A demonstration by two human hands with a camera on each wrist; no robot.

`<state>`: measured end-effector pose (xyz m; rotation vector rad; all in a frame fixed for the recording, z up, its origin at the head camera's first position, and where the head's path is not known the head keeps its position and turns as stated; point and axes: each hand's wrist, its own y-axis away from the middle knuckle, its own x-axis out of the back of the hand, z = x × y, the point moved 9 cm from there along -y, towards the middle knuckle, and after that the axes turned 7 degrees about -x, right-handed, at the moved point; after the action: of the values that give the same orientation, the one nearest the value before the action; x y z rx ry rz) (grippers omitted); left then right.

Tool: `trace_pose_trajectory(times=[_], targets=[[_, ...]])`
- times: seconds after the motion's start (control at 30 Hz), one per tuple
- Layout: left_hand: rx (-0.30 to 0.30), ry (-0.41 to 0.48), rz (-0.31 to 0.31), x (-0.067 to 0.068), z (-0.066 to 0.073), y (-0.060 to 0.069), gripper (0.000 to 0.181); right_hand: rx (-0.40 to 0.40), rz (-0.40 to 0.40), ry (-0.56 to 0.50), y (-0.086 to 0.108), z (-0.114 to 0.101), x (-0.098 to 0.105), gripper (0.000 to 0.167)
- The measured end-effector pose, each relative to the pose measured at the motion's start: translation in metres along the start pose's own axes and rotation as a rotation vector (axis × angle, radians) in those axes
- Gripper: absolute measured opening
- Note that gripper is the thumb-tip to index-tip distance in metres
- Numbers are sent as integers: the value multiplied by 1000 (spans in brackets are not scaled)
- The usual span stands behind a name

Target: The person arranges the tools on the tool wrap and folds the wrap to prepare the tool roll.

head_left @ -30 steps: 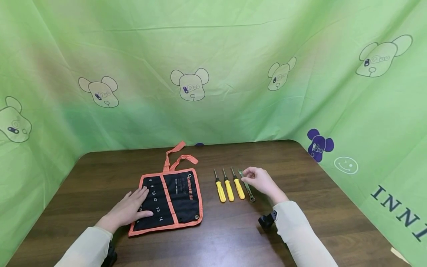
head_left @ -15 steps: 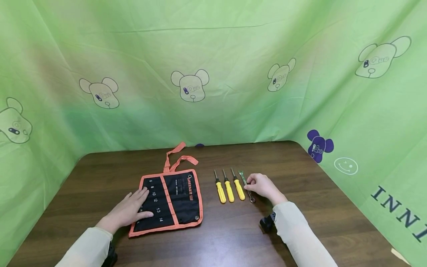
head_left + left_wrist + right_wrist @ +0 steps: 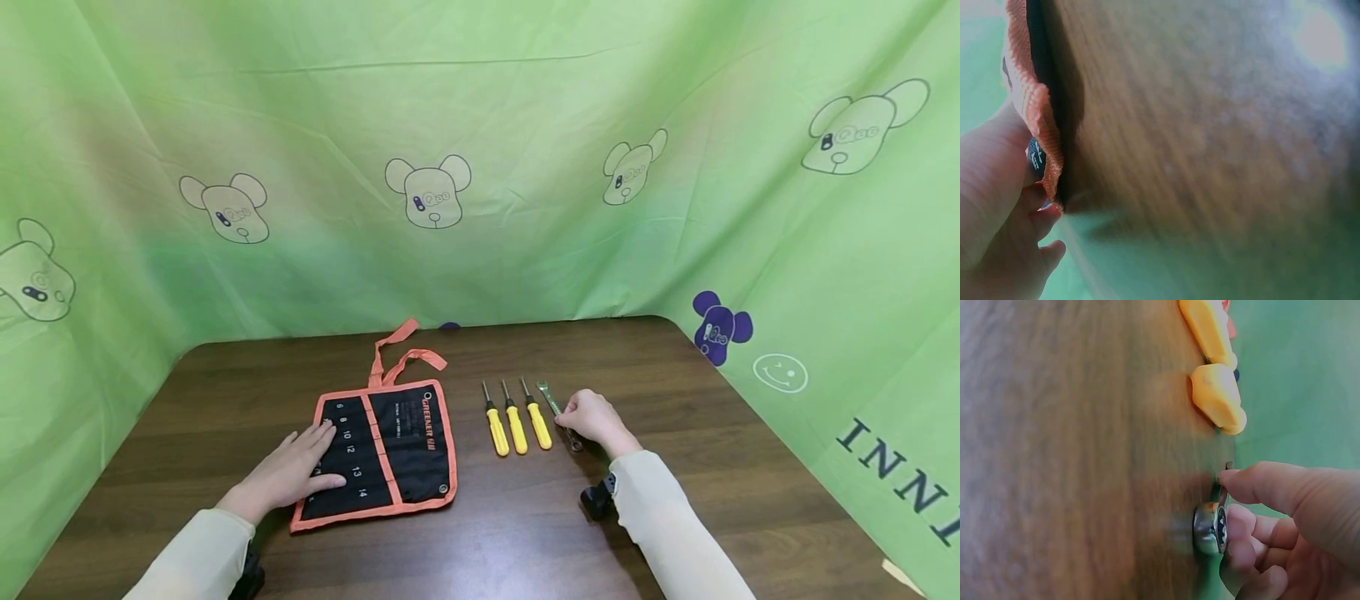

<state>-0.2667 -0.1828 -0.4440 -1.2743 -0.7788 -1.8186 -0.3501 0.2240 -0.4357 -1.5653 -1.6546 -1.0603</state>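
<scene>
My left hand (image 3: 288, 471) lies flat with spread fingers on the left part of a black tool pouch (image 3: 412, 442) with orange edging and printed numbers. A silver wrench (image 3: 551, 401) lies slanted on the table, and my right hand (image 3: 594, 419) pinches its shaft between thumb and fingers. The right wrist view shows the wrench's ring end (image 3: 1210, 528) beside the fingers of my right hand (image 3: 1291, 525). In the left wrist view the pouch's orange edge (image 3: 1038, 112) runs beside my left hand (image 3: 997, 194).
Three screwdrivers with yellow handles, the left one (image 3: 497, 432), the middle one (image 3: 516, 429) and the right one (image 3: 538, 426), lie side by side between pouch and wrench. Orange ties (image 3: 411, 357) stretch from the pouch's far edge. A green patterned cloth (image 3: 525, 250) hangs behind the brown table (image 3: 510, 533).
My right hand has moved down along the wrench and now pinches its shaft. The wrench's ring end has shifted slightly to the right. My left hand has stayed on the pouch.
</scene>
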Motion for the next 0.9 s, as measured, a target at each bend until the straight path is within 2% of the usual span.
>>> trace_pose_trajectory(times=[0.17, 0.5, 0.67, 0.9], targets=[[3, -3, -7, -1, 0, 0, 83, -12, -26, -60, -1, 3, -3, 23], [9, 0, -12, 0, 0, 0, 85, 78, -6, -144, 1, -1, 9, 22], [11, -1, -11, 0, -1, -1, 86, 127, 17, -169, 4, -10, 19, 18], [13, -2, -12, -1, -1, 0, 86, 154, 10, -209, 5, -23, 23, 15]])
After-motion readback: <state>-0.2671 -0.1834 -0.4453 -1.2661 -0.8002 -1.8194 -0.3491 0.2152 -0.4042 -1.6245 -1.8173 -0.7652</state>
